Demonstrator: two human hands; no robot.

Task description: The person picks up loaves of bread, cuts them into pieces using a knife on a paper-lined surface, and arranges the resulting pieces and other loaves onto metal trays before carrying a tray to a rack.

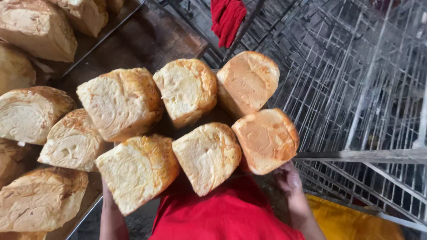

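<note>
The bread loaves (195,129) I carry have matt, floury, rough crusts; the wire rack (356,89) to my right is dull grey metal, my shirt (222,218) soft red cloth.

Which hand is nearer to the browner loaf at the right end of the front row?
Right. The right hand is directly under the browner loaf, touching its underside. The left hand is hidden behind the pale loaf at the row's other end; only its forearm shows.
</note>
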